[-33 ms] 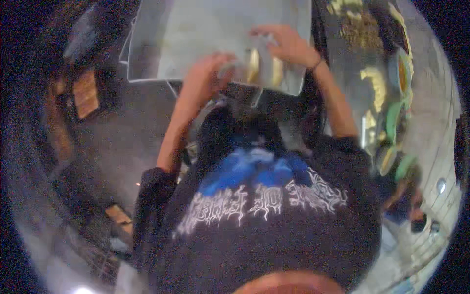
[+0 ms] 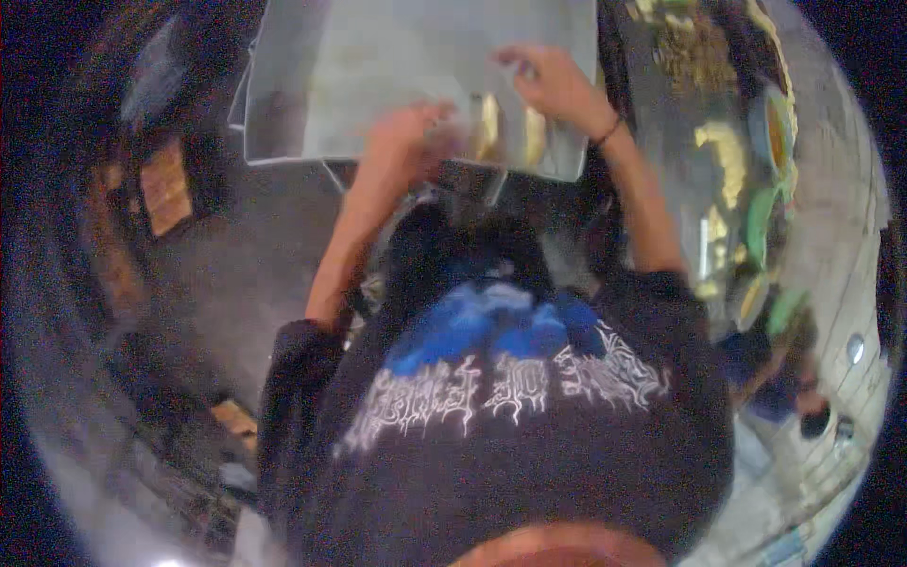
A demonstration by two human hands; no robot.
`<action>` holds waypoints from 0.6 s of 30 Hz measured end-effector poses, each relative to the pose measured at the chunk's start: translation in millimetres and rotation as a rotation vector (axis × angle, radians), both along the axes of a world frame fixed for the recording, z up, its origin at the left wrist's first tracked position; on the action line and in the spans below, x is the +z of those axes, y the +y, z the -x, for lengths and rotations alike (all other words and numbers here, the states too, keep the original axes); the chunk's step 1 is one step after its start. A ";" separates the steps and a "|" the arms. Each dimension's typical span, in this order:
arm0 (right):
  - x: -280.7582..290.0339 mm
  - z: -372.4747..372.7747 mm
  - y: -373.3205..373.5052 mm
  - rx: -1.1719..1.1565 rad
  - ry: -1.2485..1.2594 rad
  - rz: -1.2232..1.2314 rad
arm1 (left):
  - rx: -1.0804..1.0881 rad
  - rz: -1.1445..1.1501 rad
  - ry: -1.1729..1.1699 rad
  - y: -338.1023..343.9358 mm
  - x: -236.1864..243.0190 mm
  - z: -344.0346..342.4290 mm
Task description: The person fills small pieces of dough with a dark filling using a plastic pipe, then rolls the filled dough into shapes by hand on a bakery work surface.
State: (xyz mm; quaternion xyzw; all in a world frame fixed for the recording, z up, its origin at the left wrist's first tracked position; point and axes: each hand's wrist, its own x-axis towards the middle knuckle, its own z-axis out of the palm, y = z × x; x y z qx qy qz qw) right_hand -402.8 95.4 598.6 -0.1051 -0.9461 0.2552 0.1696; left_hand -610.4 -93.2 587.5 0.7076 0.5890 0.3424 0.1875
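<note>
A grey metal-topped table [image 2: 378,57] with a pale rim stands in front of me. On it, near the front edge, lie two narrow pale-yellow pieces side by side, a left piece [image 2: 488,126] and a right piece [image 2: 536,137]; their kind is unclear. My left hand [image 2: 411,137] is over the front edge, left of the pieces. Its fingers are smeared by motion, and what they hold, if anything, cannot be made out. Above and beyond the right piece hovers my right hand [image 2: 548,85], fingers bent but apart from the thumb, with nothing distinct between them.
To the right, more yellow pieces [image 2: 723,170] lie near green-rimmed round containers [image 2: 761,227]. Another person [image 2: 779,378] is at the lower right. Brown flat boards or boxes [image 2: 165,189] sit on the left, beside dark floor [image 2: 246,236].
Both hands have shifted very slightly, and the left hand's fingers are more blurred. The two yellow pieces stay in place on the table.
</note>
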 end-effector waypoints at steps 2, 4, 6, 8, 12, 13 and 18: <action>-7.8 -16.9 -19.3 -0.460 -0.245 0.079 | 0.054 0.354 -0.105 22.2 8.0 -28.2; -4.9 -28.7 -43.3 -0.591 -0.268 0.112 | -0.018 0.622 0.093 35.6 31.5 -44.4; 14.2 -36.5 -64.3 -0.795 -0.215 0.172 | -0.063 0.621 0.108 40.5 31.5 -51.6; 30.1 -67.8 -77.9 -0.891 -0.076 0.129 | 0.044 0.640 0.127 38.4 39.7 -52.7; 61.0 -152.6 -126.5 -1.366 0.203 0.008 | -0.222 0.233 -0.166 33.4 49.3 -38.9; 56.4 -179.5 -143.4 -1.513 0.191 0.048 | -0.302 0.263 -0.186 33.3 62.8 -41.0; 4.7 -312.3 -271.1 -1.922 0.059 -0.232 | -0.541 0.238 -0.255 41.4 94.3 -103.3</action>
